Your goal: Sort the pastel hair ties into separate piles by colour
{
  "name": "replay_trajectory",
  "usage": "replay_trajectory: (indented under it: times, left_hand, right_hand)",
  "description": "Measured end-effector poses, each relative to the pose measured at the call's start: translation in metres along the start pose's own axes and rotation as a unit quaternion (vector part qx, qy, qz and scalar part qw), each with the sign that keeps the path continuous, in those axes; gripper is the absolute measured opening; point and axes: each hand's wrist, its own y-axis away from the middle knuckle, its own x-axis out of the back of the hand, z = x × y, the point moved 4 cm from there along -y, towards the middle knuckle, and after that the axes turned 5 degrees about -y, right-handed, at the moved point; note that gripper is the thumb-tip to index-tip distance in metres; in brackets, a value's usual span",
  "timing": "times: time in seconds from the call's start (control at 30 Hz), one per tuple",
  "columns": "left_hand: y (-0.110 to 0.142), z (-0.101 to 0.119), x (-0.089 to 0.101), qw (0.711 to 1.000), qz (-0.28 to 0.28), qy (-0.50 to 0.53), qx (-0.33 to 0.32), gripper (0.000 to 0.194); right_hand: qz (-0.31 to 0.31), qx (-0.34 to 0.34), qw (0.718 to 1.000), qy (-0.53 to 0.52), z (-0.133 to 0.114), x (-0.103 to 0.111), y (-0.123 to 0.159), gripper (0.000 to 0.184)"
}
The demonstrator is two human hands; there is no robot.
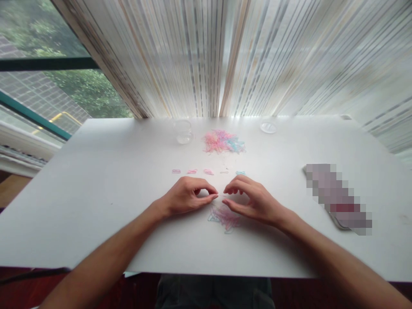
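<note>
My left hand (193,195) pinches thumb and forefinger together on one end of a thin, pale rubber band (221,195), which is hard to make out. Facing it, my right hand (247,197) has its thumb and fingers apart, close to the band's other end. Just below the fingertips lies a loose pile of pink, purple and teal rubber bands (227,218). Beyond my hands, several small bundles run in a row: a mauve bundle (176,171), pink bundles (192,171), a whitish one (224,172) and a teal bundle (240,172).
A larger heap of multicoloured rubber bands (222,141) lies farther back on the white table (96,193). A clear round container (183,132) stands left of it, a clear lid (268,127) to the right. A blurred-out phone-like object (336,197) lies at the right. Striped curtains hang behind.
</note>
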Motion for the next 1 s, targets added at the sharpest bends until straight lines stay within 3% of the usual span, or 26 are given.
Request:
replay_trajectory:
  times: [0.2, 0.33, 0.47, 0.7, 0.83, 1.0]
  left_hand:
    - [-0.007, 0.003, 0.002, 0.999, -0.004, -0.036, -0.004, 0.011]
    - [-0.021, 0.007, 0.01, 0.999, 0.039, -0.01, 0.014, 0.008]
    - [-0.052, 0.02, 0.018, 0.997, 0.076, -0.003, 0.004, 0.008]
    - [-0.117, 0.04, 0.032, 0.998, 0.059, 0.007, -0.024, 0.008]
    - [-0.11, 0.037, 0.045, 0.998, 0.047, 0.024, -0.025, 0.007]
    - [-0.068, 0.023, 0.045, 0.998, 0.029, 0.054, -0.011, 0.009]
  right_hand:
    - [0.017, -0.005, 1.0, -0.009, 0.002, 0.001, -0.005, 0.006]
    - [0.052, -0.033, 0.998, -0.017, 0.004, 0.019, -0.011, 0.016]
    - [0.119, -0.106, 0.986, -0.041, 0.013, 0.05, -0.02, 0.025]
    - [0.17, -0.095, 0.979, -0.065, 0.022, 0.094, -0.052, 0.046]
    - [0.162, -0.084, 0.979, -0.091, 0.01, 0.089, -0.062, 0.047]
    - [0.124, -0.045, 0.986, -0.106, -0.009, 0.05, -0.056, 0.018]
